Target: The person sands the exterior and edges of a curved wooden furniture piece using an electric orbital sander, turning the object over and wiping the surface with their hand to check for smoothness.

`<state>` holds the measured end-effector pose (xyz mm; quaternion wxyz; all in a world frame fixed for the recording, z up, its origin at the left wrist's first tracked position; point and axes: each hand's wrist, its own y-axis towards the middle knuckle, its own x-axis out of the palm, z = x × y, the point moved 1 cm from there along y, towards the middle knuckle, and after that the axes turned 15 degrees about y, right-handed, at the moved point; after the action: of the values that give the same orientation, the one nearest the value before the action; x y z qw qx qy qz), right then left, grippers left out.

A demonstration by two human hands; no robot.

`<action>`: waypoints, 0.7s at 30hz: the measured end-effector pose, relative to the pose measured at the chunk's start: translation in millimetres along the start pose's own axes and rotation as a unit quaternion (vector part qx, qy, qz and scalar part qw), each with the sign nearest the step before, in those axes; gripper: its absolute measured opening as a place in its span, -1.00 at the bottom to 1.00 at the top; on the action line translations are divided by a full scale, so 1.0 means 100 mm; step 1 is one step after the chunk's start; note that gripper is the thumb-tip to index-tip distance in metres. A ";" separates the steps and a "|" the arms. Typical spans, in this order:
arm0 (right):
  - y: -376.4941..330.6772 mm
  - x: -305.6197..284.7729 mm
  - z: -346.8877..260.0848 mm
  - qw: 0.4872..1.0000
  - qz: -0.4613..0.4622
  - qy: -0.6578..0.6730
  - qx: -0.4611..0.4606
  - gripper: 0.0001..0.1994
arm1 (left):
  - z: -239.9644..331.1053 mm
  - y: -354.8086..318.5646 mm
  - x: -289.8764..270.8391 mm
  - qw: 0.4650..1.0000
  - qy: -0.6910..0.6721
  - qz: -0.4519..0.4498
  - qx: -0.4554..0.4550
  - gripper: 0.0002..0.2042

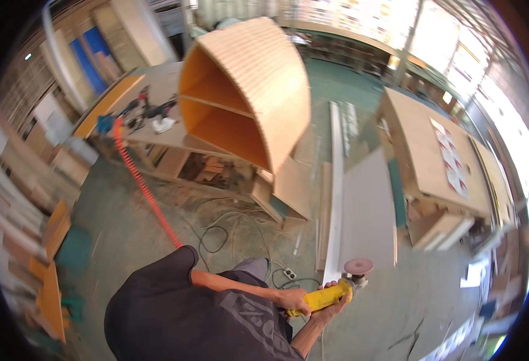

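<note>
A yellow angle grinder (326, 297) is held in front of my body, its round pinkish disc (359, 266) facing up at the right end. My left hand (293, 299) is closed round the rear of the grinder's body. Nearer the grinder's head, my right hand (335, 306) wraps it from below, with fingertips showing over the far side. The disc touches nothing. Beyond stands a large curved wooden cabinet (273, 90) with ribbed outer skin and an inner shelf, resting on a workbench (180, 135).
An orange coiled hose (141, 189) hangs from the bench toward me. Cables and a power socket block (289, 274) lie on the floor near my foot. Long white boards (367, 210) lie to the right. A second wooden table (421, 156) stands farther right; stacked panels (21, 180) line the left.
</note>
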<state>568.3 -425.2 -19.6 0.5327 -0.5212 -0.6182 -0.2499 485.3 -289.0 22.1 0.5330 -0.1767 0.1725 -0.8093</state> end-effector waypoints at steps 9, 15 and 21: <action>0.97 1.02 0.76 0.978 -0.111 -0.091 0.154 -0.45 | 0.09 -0.18 -0.94 0.970 -0.171 0.141 0.104 -0.77; 1.68 1.87 1.19 0.959 -0.178 -0.146 0.168 -0.42 | 0.40 -0.21 -1.88 0.963 -0.148 0.168 0.151 -0.78; 2.36 2.61 1.69 0.911 -0.283 -0.206 0.219 -0.46 | 0.70 -0.05 -2.51 0.868 -0.123 0.425 0.227 -0.46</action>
<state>744.8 -102.4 110.3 0.4012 -0.2346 -0.8749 -0.1362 606.8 -61.7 60.7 0.8679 -0.0589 -0.0242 -0.4927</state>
